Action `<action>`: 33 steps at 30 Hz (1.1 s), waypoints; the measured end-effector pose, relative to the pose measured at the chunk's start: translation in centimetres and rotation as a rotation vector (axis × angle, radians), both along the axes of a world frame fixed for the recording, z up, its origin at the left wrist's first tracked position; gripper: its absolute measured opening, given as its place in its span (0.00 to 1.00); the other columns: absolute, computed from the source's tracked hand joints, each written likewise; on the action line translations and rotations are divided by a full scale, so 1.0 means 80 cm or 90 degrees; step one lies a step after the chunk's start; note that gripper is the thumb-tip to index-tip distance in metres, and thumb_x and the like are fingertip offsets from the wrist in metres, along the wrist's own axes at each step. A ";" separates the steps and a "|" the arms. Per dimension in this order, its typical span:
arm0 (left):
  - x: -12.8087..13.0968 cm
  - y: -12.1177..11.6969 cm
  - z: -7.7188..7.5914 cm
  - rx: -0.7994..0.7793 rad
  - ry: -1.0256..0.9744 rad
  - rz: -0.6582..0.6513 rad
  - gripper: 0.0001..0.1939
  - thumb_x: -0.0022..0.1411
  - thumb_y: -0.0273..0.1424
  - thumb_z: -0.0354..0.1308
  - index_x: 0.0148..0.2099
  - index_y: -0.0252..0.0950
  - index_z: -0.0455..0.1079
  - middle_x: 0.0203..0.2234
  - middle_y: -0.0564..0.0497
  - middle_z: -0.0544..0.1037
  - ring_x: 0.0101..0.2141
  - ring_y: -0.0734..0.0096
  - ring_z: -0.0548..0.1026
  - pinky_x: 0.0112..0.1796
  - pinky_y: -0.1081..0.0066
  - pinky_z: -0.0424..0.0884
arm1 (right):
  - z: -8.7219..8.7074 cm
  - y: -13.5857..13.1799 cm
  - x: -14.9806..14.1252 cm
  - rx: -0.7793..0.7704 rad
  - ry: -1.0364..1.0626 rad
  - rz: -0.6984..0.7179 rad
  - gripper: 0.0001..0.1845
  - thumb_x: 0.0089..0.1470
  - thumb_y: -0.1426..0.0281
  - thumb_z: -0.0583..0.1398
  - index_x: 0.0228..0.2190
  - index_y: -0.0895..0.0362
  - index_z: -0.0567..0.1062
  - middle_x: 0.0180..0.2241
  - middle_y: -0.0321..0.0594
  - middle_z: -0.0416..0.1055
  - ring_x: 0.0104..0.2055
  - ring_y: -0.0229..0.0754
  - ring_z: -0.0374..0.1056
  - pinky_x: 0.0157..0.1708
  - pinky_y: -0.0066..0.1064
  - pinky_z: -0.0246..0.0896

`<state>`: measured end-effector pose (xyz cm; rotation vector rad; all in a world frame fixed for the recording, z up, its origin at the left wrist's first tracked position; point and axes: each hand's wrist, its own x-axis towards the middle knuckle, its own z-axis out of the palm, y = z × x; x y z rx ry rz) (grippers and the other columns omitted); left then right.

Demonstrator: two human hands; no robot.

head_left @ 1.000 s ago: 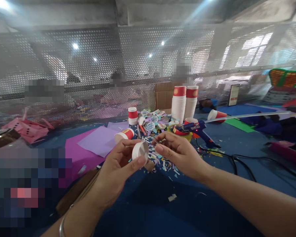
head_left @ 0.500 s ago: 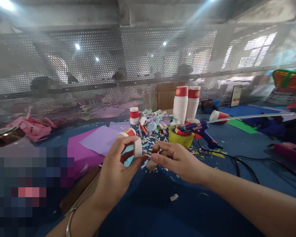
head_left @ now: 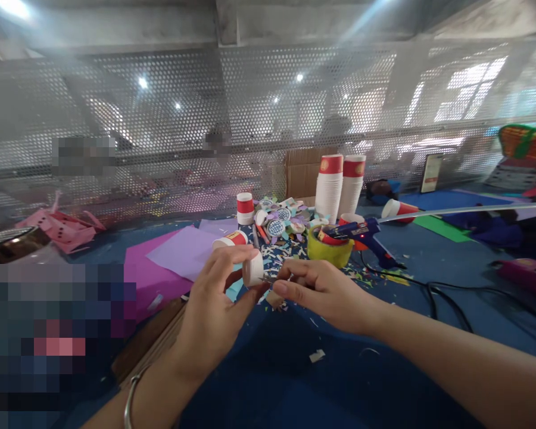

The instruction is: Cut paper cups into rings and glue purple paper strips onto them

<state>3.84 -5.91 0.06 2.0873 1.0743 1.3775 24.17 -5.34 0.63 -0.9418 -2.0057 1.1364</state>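
My left hand (head_left: 217,304) is closed around a short white cup piece (head_left: 253,270), with fingers on its upper edge and thumb below. It looks like the cut-off base of a paper cup. Opposite, my right hand (head_left: 319,292) is closed in a pinch on a thin, grey pointed blade (head_left: 268,279). The blade's tip is at the right side of the cup piece; its handle is hidden in the fingers. Behind my left hand lies a red and white paper cup (head_left: 232,239) on its side. A small brown scrap (head_left: 274,299) is below the blade.
Two stacks of paper cups (head_left: 329,193) stand at the back, beside a pile of decorated cup pieces (head_left: 279,220). A blue glue gun (head_left: 370,238) rests on a yellow bowl (head_left: 324,253), its black cable (head_left: 402,283) running right. Purple paper (head_left: 178,253) lies left; paper scraps cover the middle.
The cup piece has turned in my left hand, so more of its flat round face shows. The blade in my right hand now shows more clearly, against the cup piece.
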 end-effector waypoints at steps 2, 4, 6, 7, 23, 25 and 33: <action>-0.001 0.000 -0.001 0.009 0.006 -0.005 0.19 0.60 0.25 0.61 0.51 0.47 0.66 0.51 0.50 0.69 0.55 0.60 0.67 0.52 0.55 0.71 | 0.001 0.000 -0.001 0.003 0.001 -0.004 0.19 0.62 0.54 0.55 0.32 0.57 0.73 0.25 0.35 0.68 0.24 0.35 0.59 0.23 0.28 0.50; -0.001 0.001 -0.001 0.018 0.014 -0.006 0.19 0.60 0.25 0.61 0.51 0.47 0.67 0.52 0.49 0.69 0.55 0.59 0.67 0.53 0.55 0.71 | 0.002 -0.001 -0.002 0.005 0.000 -0.005 0.19 0.62 0.55 0.55 0.31 0.57 0.73 0.24 0.34 0.67 0.23 0.34 0.58 0.22 0.28 0.49; -0.001 0.001 0.000 0.028 0.027 0.003 0.18 0.59 0.25 0.62 0.51 0.47 0.68 0.51 0.49 0.70 0.55 0.58 0.67 0.53 0.54 0.71 | 0.002 0.000 -0.003 0.009 -0.001 -0.006 0.18 0.62 0.56 0.55 0.30 0.57 0.73 0.24 0.35 0.67 0.23 0.34 0.59 0.22 0.28 0.50; -0.001 0.001 0.001 0.033 0.033 0.009 0.18 0.59 0.26 0.62 0.50 0.47 0.68 0.51 0.49 0.70 0.54 0.58 0.68 0.52 0.53 0.71 | 0.002 0.000 -0.003 0.012 0.002 -0.005 0.18 0.62 0.56 0.56 0.30 0.57 0.73 0.24 0.35 0.67 0.24 0.35 0.60 0.23 0.28 0.51; -0.003 0.000 0.007 0.024 0.070 0.029 0.16 0.59 0.30 0.63 0.49 0.45 0.69 0.50 0.48 0.72 0.53 0.57 0.69 0.52 0.53 0.70 | -0.002 0.002 -0.002 -0.008 0.028 0.010 0.16 0.61 0.57 0.57 0.30 0.56 0.74 0.24 0.34 0.69 0.24 0.34 0.60 0.23 0.28 0.50; -0.003 0.000 0.006 0.023 0.072 0.032 0.16 0.59 0.30 0.63 0.50 0.45 0.68 0.51 0.48 0.72 0.53 0.58 0.69 0.52 0.53 0.71 | -0.002 0.002 -0.002 -0.006 0.030 0.010 0.16 0.61 0.57 0.57 0.30 0.57 0.74 0.24 0.34 0.68 0.23 0.34 0.59 0.23 0.28 0.50; -0.001 -0.003 0.005 0.016 0.052 0.041 0.17 0.58 0.28 0.63 0.49 0.45 0.69 0.50 0.48 0.72 0.52 0.57 0.70 0.49 0.55 0.73 | 0.001 0.001 -0.004 0.005 0.018 0.005 0.16 0.61 0.57 0.57 0.30 0.56 0.74 0.26 0.36 0.70 0.26 0.36 0.63 0.25 0.28 0.54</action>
